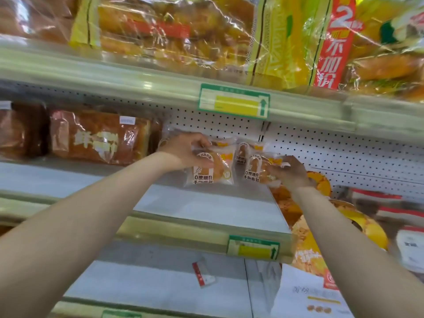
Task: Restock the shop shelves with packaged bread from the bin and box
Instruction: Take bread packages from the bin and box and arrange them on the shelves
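Your left hand [187, 152] grips one bread packet [212, 171], your right hand [291, 174] its 3 o'clock neighbour [255, 168]; next stand both on the shelf [206, 210].

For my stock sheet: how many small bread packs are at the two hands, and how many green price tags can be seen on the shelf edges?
small packs: 4
price tags: 3 (one cut off at the bottom edge)
Total: 7

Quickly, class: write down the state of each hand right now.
Left hand: closed, holding the left bread packet.
Right hand: closed, holding the right bread packet.
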Demonstrator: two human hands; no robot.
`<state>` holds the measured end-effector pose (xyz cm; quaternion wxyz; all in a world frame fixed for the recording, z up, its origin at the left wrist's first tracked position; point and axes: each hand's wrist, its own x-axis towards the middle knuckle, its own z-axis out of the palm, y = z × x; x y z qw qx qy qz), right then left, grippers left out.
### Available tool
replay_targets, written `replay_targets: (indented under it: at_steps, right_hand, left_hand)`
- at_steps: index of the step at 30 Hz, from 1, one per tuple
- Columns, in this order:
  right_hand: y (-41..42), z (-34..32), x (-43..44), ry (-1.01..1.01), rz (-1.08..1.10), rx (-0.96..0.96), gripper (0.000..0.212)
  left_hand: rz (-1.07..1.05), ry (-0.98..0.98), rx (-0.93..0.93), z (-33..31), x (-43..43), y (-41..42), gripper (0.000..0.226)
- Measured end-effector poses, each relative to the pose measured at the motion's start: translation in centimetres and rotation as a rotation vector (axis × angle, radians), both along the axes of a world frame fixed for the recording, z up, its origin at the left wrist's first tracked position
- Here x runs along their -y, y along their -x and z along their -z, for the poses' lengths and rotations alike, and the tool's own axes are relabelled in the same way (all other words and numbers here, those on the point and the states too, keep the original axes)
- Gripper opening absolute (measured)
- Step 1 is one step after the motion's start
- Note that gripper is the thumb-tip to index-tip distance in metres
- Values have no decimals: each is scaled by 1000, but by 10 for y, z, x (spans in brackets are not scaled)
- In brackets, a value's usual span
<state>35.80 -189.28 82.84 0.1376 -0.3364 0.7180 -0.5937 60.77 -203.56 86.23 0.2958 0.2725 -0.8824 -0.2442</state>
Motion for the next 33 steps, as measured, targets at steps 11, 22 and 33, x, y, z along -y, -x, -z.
replay_targets:
  at_steps: [11,22,33]
  right_hand:
    - [53,8,75,-121,26,-70,44]
    - [54,20,99,-13,124,-347,64]
    - [8,4,30,-30,-452,-109,18]
  left_hand:
    - [-12,11,-31,9,22,25,40]
    - [-1,-35,-53,17,30,43,38]
    - [18,11,-37,14,15,84,42]
